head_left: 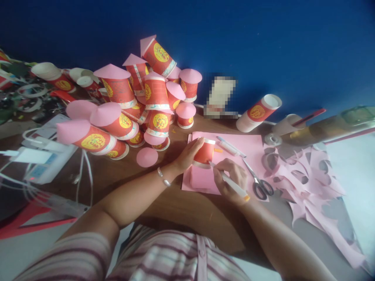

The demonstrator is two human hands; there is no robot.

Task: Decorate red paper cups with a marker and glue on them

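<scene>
My left hand (191, 154) is wrapped around the left side of a red paper cup (206, 151) with white bands at both ends. In my right hand (231, 177) is a white marker pen (236, 186) with an orange end, its tip at the cup's lower right side. Cup and hands are over pink paper sheets (202, 181) on the brown table. Right of my right hand lie black-handled scissors (259, 183), partly on the paper. Another pen (227, 145) rests behind the cup. Fingers of my left hand behind the cup are hidden.
Many red cups with pink paper cones (156, 91) are piled at the back left. A pink disc (147, 157) lies near my left forearm. A cup stack (259, 112), tape roll (273, 139) and paper offcuts (304, 175) are right. A power strip (43, 160) with cables lies left.
</scene>
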